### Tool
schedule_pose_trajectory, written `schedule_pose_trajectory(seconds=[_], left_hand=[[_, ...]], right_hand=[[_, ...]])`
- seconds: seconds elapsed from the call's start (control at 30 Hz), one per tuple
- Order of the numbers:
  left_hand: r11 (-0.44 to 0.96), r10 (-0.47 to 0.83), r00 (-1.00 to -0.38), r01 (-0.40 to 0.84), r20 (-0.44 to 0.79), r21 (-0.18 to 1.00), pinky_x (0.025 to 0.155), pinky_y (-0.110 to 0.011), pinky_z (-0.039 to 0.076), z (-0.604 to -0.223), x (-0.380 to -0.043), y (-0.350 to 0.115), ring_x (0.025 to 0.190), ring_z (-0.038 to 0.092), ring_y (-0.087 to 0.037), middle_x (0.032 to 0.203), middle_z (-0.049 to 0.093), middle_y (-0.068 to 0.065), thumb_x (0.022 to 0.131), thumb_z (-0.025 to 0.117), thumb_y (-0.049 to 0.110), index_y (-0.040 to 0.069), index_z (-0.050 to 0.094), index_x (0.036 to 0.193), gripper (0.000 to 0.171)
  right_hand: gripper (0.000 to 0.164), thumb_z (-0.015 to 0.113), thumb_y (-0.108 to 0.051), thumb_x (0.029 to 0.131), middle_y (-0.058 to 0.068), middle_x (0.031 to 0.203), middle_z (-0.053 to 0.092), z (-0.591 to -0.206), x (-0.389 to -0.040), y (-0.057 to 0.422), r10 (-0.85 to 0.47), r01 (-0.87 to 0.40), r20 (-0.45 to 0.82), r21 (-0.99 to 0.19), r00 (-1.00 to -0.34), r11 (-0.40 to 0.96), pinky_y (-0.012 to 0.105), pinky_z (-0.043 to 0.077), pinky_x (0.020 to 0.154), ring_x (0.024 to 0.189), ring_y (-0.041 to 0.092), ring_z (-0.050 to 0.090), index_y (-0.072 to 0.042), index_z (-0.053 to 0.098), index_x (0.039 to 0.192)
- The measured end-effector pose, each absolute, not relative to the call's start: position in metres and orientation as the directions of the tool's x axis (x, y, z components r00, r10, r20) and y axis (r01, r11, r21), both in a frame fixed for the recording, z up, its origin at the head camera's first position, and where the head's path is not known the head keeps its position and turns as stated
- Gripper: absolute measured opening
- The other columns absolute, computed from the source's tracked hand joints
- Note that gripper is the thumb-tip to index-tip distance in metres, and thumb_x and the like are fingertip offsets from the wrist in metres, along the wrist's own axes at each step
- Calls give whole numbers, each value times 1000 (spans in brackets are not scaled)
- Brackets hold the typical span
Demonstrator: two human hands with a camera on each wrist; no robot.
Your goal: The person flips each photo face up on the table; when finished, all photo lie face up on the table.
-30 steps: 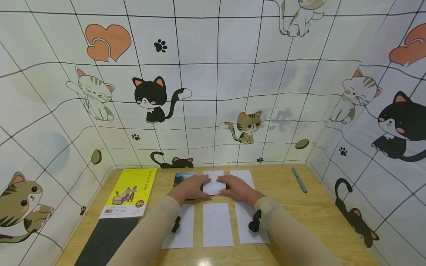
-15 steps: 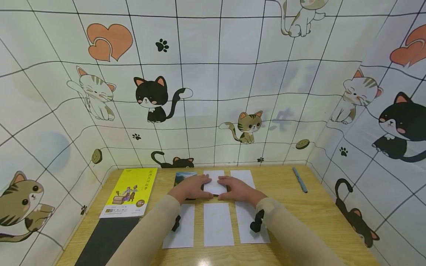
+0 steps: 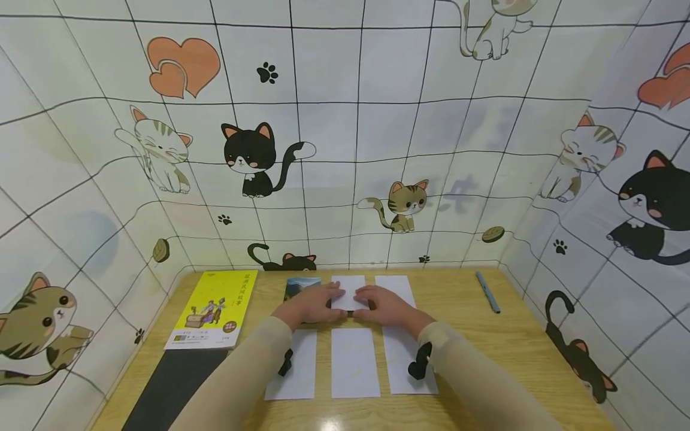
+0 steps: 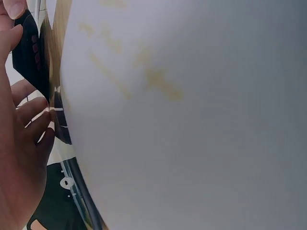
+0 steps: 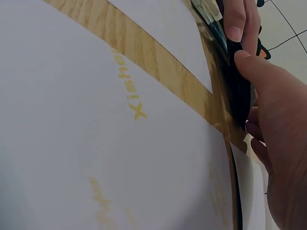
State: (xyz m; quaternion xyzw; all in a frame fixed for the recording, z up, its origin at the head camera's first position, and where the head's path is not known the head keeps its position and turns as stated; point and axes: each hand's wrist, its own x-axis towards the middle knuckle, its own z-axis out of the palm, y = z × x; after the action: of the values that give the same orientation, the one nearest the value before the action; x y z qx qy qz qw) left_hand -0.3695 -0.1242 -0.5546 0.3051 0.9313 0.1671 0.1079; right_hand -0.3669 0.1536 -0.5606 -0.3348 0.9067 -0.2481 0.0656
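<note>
At the back middle of the table, both hands hold a card (image 3: 348,293) with its white side up. Its dark underside (image 4: 29,57) with small reddish marks shows in the left wrist view. My left hand (image 3: 312,304) grips the card's left side, thumb at the near edge and fingers curled along the side. My right hand (image 3: 389,306) grips the right side in the same way. In the right wrist view the dark underside (image 5: 235,91) lies between thumb and fingers. A landscape picture card (image 3: 295,286) is partly hidden behind my left hand.
White sheets lie in front: left (image 3: 299,371), middle (image 3: 354,365) and right (image 3: 401,365), with faint yellow writing on some. Another white sheet (image 3: 396,286) is at back right. A yellow book (image 3: 215,305) overlaps a dark mat (image 3: 172,389). A blue pen (image 3: 487,292) lies right.
The hands keep their grip on the card, and its dark lower edge shows slightly more than a second ago. The whole view has shifted slightly; the other things have not moved.
</note>
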Motion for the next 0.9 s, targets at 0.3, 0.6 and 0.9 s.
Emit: schedule_pose_trajectory(seconds=[0.3, 0.6, 0.9], left_hand=[[707, 621, -783, 541, -34, 456, 127, -55, 36, -558, -364, -122, 158, 44, -31, 170, 50, -5, 105, 65, 64, 18, 61, 160, 72], [677, 586, -808, 529, 59, 512, 112, -45, 53, -560, -365, -112, 131, 68, -18, 135, 76, 7, 110, 67, 35, 20, 78, 137, 32], [635, 559, -818, 529, 138, 563, 101, -41, 58, -561, -361, -104, 112, 72, -10, 116, 79, 13, 107, 73, 17, 25, 84, 117, 17]], right_hand=[[50, 68, -50, 109, 10, 148, 68, -563, -366, 156, -638, -594, 95, -490, -764, 638, 55, 45, 120, 141, 32, 60, -10, 75, 139], [31, 69, -35, 110, 4, 125, 76, -565, -365, 154, -632, -629, 204, -523, -748, 575, 50, 55, 105, 118, 24, 71, -9, 78, 124], [19, 70, -30, 111, -5, 111, 78, -570, -361, 151, -595, -640, 279, -516, -754, 570, 44, 59, 97, 106, 15, 73, -16, 82, 116]])
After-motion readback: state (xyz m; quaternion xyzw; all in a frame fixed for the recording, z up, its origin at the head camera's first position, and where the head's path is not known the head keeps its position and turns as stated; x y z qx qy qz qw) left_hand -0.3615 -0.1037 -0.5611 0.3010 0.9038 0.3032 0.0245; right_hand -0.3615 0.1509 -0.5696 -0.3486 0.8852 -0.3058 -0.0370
